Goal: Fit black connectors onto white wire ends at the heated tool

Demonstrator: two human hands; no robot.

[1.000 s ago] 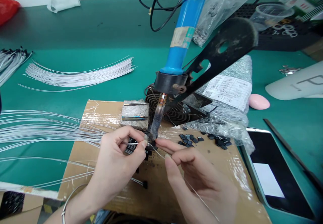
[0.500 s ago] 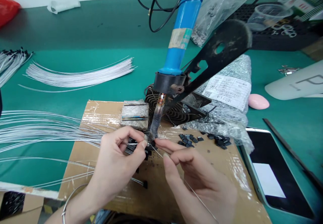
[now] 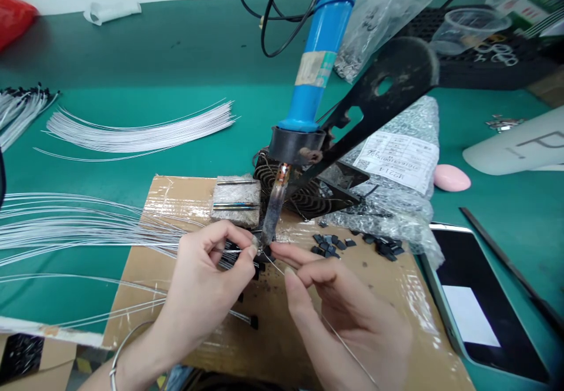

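Observation:
Under the tip of a blue-handled soldering iron, my left hand pinches the end of a thin white wire between thumb and forefinger. What sits at that wire's end is too small to make out. My right hand is closed on a thin strand of solder wire, which runs from the palm past the fingertips up to the iron's tip. The iron is held by a black metal bracket. Several white wires trail leftward beneath my left hand, some ending in small black pieces.
A brown cardboard sheet lies under the work, with small black pieces scattered on it. Behind are a sponge-like block and a black fan. A phone lies right; a wire bundle lies back left.

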